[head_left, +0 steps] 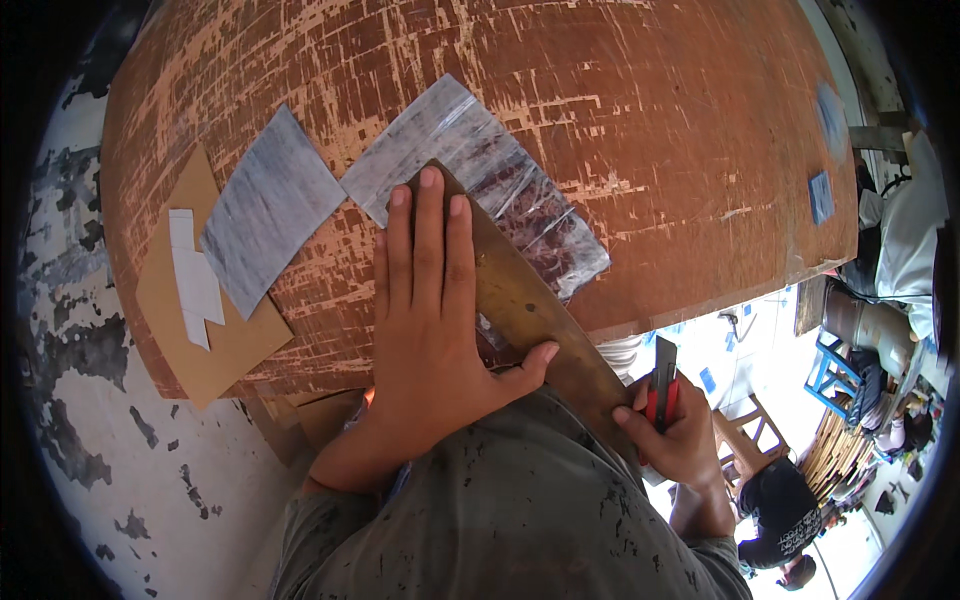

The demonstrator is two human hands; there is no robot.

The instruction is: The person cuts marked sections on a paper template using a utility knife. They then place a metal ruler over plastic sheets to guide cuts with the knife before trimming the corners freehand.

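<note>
My left hand (430, 300) lies flat, fingers stretched out, on a long brownish metal straightedge (530, 310). Its thumb rests across the bar's near part. Under the far end of the straightedge is a glossy, streaky grey sheet (520, 190), with reddish brown showing through its right half. At the straightedge's near end, my right hand (680, 430) is closed around a red and black utility knife (661, 385). The knife points up and away from the sheet. Whether the right fingers also touch the bar, I cannot tell.
A matte grey sheet (272, 210) lies left of the glossy one. Beyond it is tan cardboard (160, 300) bearing a white paper piece (197, 280). The scratched brown tabletop (680, 120) has small blue scraps (821, 198) at right. Another person (780, 510) is at lower right, near a wooden stool (755, 425).
</note>
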